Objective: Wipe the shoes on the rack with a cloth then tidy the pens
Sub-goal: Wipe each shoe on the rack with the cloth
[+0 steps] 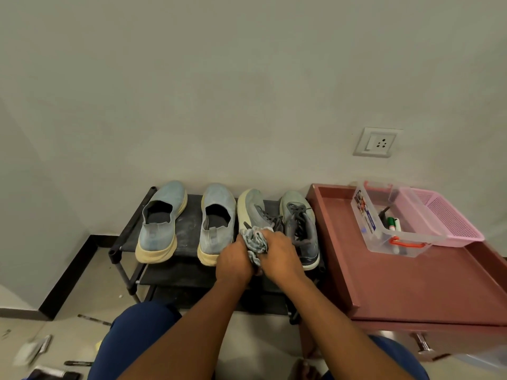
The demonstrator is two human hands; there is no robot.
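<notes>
Left hand (pixel 233 260) and right hand (pixel 279 253), both grips curled tight round crumpled cloth (pixel 255 241), against tilted grey laced shoe (pixel 253 212)

Head camera looks down, close over rack (pixel 189 223).

A home, likely an entryway corner: a low black shoe rack (pixel 129 237) with worn sneakers (pixel 160 223) stands against a plain painted wall with dark skirting at lower left. A wall socket (pixel 377 143) sits at right above a maroon cabinet top (pixel 428 283) holding plastic storage boxes (pixel 395 223).
</notes>
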